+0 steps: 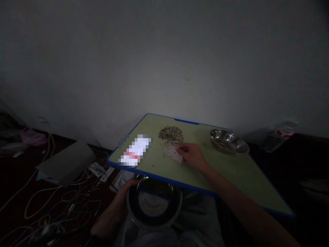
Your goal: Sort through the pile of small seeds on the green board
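Note:
My right hand [191,154] pinches the edge of a thin, pale, flat piece [173,153], perhaps paper or card, resting on the green table top [154,121]. Just beyond the piece lies a spread of small dark and light grains or seeds [171,134]. A few single grains sit apart, nearer the front edge. Below that edge, over my lap, my left hand [131,185] grips the rim of a round metal bowl [154,202]; its inside is dim, and most of the fingers are hidden.
A second metal bowl [229,141] stands on the table's right side. A bright, blurred-out phone-like screen [136,151] lies at the left. Tangled cables [77,202] and a grey box [66,163] are on the floor to the left; a bottle-like pack [280,135] is at right.

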`<state>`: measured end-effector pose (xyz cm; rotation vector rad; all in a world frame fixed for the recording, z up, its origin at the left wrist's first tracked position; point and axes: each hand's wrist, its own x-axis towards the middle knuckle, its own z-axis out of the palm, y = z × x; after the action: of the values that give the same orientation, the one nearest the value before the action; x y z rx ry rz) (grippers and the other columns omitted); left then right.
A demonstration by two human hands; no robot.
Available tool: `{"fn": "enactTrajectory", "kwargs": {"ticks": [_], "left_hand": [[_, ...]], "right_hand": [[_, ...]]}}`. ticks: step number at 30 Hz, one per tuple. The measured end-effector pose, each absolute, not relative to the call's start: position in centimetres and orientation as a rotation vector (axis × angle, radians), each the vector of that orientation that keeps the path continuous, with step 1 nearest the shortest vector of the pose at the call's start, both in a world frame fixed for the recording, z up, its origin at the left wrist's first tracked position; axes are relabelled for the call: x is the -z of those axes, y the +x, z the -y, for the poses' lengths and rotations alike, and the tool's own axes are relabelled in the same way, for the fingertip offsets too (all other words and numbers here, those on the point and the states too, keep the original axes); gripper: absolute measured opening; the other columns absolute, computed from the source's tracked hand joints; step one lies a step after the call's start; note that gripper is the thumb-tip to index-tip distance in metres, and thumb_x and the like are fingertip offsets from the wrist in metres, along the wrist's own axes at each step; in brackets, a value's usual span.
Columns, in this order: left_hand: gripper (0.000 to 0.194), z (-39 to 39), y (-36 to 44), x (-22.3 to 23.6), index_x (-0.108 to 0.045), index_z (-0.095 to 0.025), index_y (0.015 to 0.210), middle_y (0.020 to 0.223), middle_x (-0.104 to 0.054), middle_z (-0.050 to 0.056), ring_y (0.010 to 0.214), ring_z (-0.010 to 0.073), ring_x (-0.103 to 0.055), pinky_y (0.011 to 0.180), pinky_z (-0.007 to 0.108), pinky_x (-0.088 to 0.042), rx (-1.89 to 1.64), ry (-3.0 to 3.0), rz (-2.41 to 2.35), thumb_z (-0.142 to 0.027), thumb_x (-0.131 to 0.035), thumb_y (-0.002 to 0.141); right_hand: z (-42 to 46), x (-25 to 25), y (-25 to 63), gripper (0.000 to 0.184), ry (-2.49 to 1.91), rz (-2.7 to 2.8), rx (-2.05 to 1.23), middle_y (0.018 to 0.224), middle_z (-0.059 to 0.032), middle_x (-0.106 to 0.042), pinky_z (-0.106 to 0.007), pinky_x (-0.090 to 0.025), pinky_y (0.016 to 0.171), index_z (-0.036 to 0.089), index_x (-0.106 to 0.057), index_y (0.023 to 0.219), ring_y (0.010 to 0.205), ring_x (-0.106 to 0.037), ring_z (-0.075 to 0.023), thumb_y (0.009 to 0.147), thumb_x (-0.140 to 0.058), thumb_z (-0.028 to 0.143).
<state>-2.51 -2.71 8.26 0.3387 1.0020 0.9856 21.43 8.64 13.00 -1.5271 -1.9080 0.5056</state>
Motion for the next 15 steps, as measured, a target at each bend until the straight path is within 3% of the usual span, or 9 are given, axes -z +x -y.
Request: {"fn": "enactTrajectory", "kwargs": {"ticks": [15], "left_hand": [[0.018,2.2,-3.2,-8.1,-0.066,-0.014,0.075,0.064,-0.071,0.003,0.062,0.0196,-0.064,0.066,0.031,-0.047,-1.062,0.321,-1.012,-0.027,-0.055,0.07]], "right_hand": [[-7.2,-13.1,18.8,0.016,-1.4,2.108,-0.631,0.061,-0.0023,-0.064,-0.02,-0.037,0.05,0.015,-0.066,0.071,0.054,-0.054,-0.0101,0.072,-0.056,0.028]]}}
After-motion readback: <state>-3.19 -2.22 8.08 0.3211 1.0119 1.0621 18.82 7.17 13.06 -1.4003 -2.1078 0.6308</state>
